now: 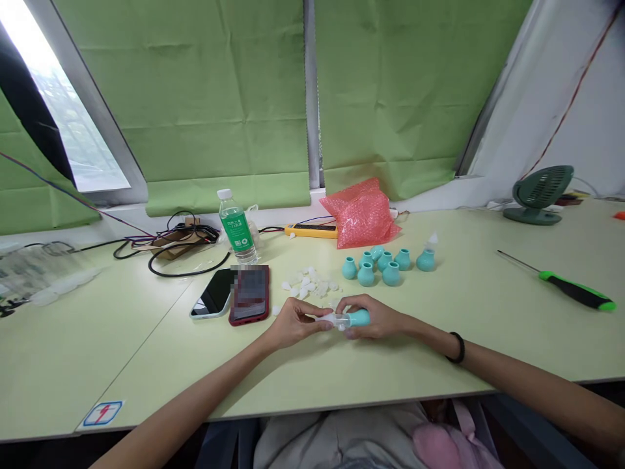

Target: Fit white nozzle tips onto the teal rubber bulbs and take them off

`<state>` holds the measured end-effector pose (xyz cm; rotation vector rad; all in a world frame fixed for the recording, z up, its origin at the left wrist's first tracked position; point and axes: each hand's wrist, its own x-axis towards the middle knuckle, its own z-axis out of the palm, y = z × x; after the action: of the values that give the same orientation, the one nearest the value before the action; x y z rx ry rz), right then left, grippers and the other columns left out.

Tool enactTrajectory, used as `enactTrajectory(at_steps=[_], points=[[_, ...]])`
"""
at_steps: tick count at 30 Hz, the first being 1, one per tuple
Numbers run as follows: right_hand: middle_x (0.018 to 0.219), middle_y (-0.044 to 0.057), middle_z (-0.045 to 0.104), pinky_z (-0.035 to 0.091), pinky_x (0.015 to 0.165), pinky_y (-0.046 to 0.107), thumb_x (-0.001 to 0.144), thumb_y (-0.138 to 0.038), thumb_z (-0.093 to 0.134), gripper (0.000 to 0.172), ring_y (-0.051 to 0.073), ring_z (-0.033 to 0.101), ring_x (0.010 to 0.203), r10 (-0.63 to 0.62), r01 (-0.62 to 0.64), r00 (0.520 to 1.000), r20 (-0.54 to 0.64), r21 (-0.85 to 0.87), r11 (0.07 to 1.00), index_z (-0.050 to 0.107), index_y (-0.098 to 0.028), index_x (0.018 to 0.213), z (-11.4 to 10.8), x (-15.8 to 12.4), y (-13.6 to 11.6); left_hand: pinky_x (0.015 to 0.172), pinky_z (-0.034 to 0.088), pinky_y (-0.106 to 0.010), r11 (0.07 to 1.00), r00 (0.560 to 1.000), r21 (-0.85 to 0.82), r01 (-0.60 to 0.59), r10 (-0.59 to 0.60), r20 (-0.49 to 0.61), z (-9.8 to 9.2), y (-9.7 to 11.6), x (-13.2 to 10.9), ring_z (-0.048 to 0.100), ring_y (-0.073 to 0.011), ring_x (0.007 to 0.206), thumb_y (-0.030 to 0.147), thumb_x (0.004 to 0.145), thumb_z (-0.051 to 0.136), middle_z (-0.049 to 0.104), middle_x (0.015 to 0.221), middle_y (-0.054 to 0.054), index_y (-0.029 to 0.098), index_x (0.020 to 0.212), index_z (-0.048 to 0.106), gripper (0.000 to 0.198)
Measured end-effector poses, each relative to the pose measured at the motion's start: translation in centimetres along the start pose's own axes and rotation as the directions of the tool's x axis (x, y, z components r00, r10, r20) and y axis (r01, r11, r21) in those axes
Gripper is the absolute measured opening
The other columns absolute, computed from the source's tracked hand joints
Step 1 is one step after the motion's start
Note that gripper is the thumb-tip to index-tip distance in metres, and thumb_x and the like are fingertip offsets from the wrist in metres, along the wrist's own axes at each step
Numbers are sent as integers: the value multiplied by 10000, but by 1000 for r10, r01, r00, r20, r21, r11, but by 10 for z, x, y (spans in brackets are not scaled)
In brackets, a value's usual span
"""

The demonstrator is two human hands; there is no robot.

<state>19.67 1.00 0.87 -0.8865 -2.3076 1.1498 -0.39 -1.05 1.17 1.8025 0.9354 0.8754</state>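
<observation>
Left fingers (319, 326): pinching translucent nozzle (342, 321); right fingers (354, 301): gripping teal bulb (360, 318). Risk: nozzle could slip if misaligned.

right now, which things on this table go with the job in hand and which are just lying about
Likely the job:
- teal-ended piece, being held
- teal bulbs
- small white pieces

Apparently just lying about:
- light-edged phone
- red-cased phone
- bottle
- screwdriver
- fan
- red bubble-wrap bag
</observation>
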Motion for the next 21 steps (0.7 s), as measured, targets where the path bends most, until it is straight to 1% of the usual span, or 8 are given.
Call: enactTrajectory(at_steps=[2, 4, 8, 11, 14, 17, 19, 21], points=[[626, -31, 502, 364, 408, 168, 669, -337, 539, 339, 57, 438, 427, -5, 1, 998, 64, 63, 998, 467, -174, 957, -4, 0, -2, 534, 462, -228, 1000, 1000, 16, -2, 2, -17, 1, -2, 1, 578, -175, 642, 311, 597, 627, 644, 833, -98, 86, 871, 629, 354], [619, -24, 511, 396, 462, 186, 711, -342, 489, 298, 69, 463, 467, -29, 25, 996, 82, 57, 998, 478, -160, 947, -8, 0, -3, 527, 467, -225, 999, 999, 51, -6, 8, -38, 3, -3, 2, 575, -165, 627, 320, 608, 617, 652, 800, -94, 85, 887, 623, 364], [720, 8, 560, 414, 612, 226, 662, -300, 544, 228, 111, 510, 646, -133, 132, 991, -2, -139, 981, 546, -158, 840, -19, -2, -9, 611, 484, -244, 990, 993, 120, -68, 79, -89, 4, -3, 2, 574, -166, 713, 325, 639, 591, 639, 854, -86, 105, 974, 580, 401], [751, 16, 568, 410, 654, 236, 628, -272, 569, 186, 124, 510, 690, -205, 174, 973, -109, -246, 954, 554, -158, 774, -35, -5, -12, 671, 468, -260, 942, 964, 289, -170, 220, -152, 0, -3, 2, 564, -153, 729, 305, 687, 547, 630, 834, -76, 123, 1004, 562, 365], [708, 21, 563, 412, 658, 247, 629, -292, 566, 178, 133, 510, 678, -231, 146, 937, -260, -310, 940, 550, -152, 737, -53, -7, -9, 685, 443, -278, 816, 920, 532, -226, 359, -159, -6, -6, 4, 539, -151, 712, 277, 722, 503, 616, 788, -80, 127, 929, 597, 273], [671, 19, 558, 413, 625, 252, 613, -301, 573, 175, 137, 509, 641, -222, 72, 885, -410, -350, 934, 551, -153, 704, -68, -6, 2, 706, 426, -309, 659, 909, 716, -229, 408, -84, -8, -13, 7, 494, -182, 801, 250, 743, 460, 592, 829, -87, 143, 941, 585, 256], [651, 16, 551, 407, 580, 246, 589, -296, 586, 174, 131, 501, 602, -223, 25, 821, -525, -358, 933, 547, -153, 680, -76, -5, 9, 724, 417, -335, 551, 918, 805, -218, 397, -24, -9, -16, 9, 450, -203, 868, 240, 751, 443, 559, 904, -91, 169, 1000, 549, 280], [611, 9, 536, 391, 529, 237, 573, -300, 595, 176, 121, 485, 553, -223, -10, 734, -642, -338, 941, 532, -154, 648, -84, -5, 15, 750, 403, -362, 458, 926, 864, -211, 378, 25, -8, -18, 9, 405, -217, 923, 231, 757, 433, 508, 989, -94, 199, 1049, 511, 304]])
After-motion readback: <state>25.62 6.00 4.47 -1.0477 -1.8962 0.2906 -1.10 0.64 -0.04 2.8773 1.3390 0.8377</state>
